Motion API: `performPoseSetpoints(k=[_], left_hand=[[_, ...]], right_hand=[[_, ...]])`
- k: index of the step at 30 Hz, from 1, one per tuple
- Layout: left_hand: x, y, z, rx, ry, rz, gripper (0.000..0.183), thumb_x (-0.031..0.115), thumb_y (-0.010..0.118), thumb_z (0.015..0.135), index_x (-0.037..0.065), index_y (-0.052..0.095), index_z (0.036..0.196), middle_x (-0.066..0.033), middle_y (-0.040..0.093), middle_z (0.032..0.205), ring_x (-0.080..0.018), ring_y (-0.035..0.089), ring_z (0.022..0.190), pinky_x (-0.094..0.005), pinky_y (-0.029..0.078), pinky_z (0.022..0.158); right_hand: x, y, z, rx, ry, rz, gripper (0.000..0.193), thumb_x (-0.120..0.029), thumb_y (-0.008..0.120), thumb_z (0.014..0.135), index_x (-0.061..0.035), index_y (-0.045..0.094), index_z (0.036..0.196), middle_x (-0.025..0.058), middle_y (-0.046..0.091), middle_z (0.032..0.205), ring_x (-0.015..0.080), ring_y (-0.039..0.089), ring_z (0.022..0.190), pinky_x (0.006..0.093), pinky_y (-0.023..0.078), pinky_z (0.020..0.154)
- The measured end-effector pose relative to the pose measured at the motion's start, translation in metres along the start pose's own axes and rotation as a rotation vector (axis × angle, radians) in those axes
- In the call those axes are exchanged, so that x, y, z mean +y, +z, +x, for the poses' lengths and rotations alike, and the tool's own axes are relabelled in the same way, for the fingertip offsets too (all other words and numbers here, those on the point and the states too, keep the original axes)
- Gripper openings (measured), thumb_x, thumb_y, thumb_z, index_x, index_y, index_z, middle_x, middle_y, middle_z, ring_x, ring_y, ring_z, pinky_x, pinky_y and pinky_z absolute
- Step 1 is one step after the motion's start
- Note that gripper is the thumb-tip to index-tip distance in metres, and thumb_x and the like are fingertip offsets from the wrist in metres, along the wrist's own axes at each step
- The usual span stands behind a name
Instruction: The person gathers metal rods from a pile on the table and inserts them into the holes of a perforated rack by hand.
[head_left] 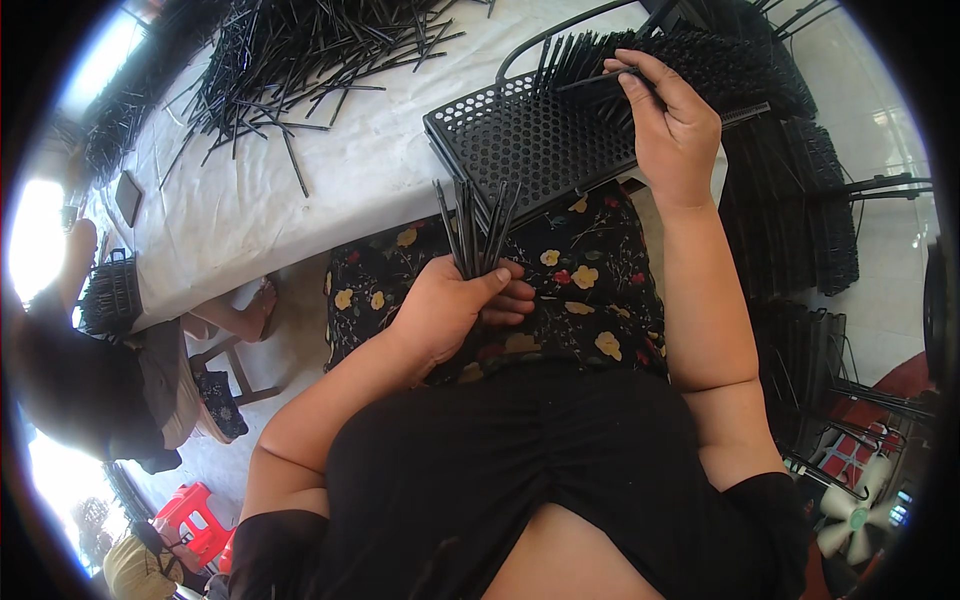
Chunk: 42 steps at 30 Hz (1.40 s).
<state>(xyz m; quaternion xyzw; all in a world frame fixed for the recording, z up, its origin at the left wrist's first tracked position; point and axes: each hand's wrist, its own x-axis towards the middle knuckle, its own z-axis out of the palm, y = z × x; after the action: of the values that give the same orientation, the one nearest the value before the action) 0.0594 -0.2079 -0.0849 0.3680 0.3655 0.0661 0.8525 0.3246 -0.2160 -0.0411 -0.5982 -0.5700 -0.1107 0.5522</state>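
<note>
In my left hand (450,308) is a small bundle of thin black sticks (468,235), gripped low and fanning out upward above my lap. My right hand (678,135) is raised over the right part of a black perforated tray (520,150) with rows of round holes. Thumb and fingers pinch a slim black stick (598,82), which points left across the tray. Many black sticks (720,75) stand packed upright in the tray's far and right part, while the holes on its near left side show bare. A curved black handle (505,60) rises at the tray's far edge.
A heap of loose black sticks (300,55) lies on the white-covered table (240,220) at the far left. Filled black racks (790,200) crowd the right side. Another person (90,380) sits at left. A red stool (200,522) and a fan (858,517) stand lower down.
</note>
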Motion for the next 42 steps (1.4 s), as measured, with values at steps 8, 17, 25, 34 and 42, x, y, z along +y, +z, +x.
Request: performPoseSetpoints(k=[8, 17, 25, 34, 42], left_hand=[[0.001, -0.001, 0.002, -0.002, -0.003, 0.028, 0.024, 0.01, 0.051, 0.099, -0.009, 0.057, 0.113, -0.0206, 0.066, 0.097, -0.0277, 0.069, 0.088, -0.0349, 0.059, 0.076], [0.003, -0.001, 0.003, 0.016, 0.006, 0.061, 0.025, 0.01, 0.051, 0.099, -0.009, 0.057, 0.114, -0.0191, 0.067, 0.096, -0.0271, 0.069, 0.087, -0.0346, 0.058, 0.075], [0.002, -0.002, 0.003, 0.016, 0.012, 0.085, 0.026, 0.011, 0.051, 0.099, -0.008, 0.056, 0.117, -0.0189, 0.066, 0.097, -0.0271, 0.068, 0.087, -0.0348, 0.058, 0.075], [0.004, -0.003, 0.004, 0.009, 0.03, 0.084, 0.028, 0.015, 0.051, 0.1, -0.006, 0.057, 0.116, -0.0132, 0.065, 0.089, -0.0207, 0.066, 0.078, -0.0314, 0.057, 0.067], [0.005, -0.002, 0.0, -0.052, 0.103, 0.086, 0.031, 0.024, 0.052, 0.1, 0.0, 0.058, 0.119, -0.0074, 0.064, 0.085, -0.0149, 0.061, 0.069, -0.0279, 0.053, 0.06]], right_hand=[[0.0, -0.008, 0.009, -0.16, 0.066, 0.111, 0.018, -0.005, 0.066, 0.089, -0.0048, 0.072, 0.106, 0.0068, 0.074, 0.096, 0.0141, 0.07, 0.091, 0.0226, 0.053, 0.081], [0.001, 0.018, 0.028, -0.099, -0.152, -0.358, 0.025, -0.012, 0.066, 0.088, -0.0108, 0.069, 0.113, 0.0111, 0.071, 0.1, 0.0254, 0.066, 0.097, 0.0318, 0.051, 0.085], [0.01, 0.019, 0.027, -0.209, -0.161, -0.458, 0.024, -0.021, 0.058, 0.094, -0.0143, 0.07, 0.114, 0.0166, 0.069, 0.106, 0.0323, 0.064, 0.105, 0.0374, 0.05, 0.089], [0.019, 0.007, 0.031, -0.302, -0.064, -0.503, 0.027, -0.029, 0.059, 0.093, -0.0136, 0.071, 0.111, 0.0169, 0.068, 0.111, 0.0298, 0.061, 0.115, 0.0377, 0.048, 0.096], [-0.032, -0.006, 0.013, -0.38, -0.122, -0.556, 0.04, -0.018, 0.068, 0.083, -0.0042, 0.063, 0.121, 0.0203, 0.054, 0.135, 0.0412, 0.039, 0.134, 0.0481, 0.029, 0.112]])
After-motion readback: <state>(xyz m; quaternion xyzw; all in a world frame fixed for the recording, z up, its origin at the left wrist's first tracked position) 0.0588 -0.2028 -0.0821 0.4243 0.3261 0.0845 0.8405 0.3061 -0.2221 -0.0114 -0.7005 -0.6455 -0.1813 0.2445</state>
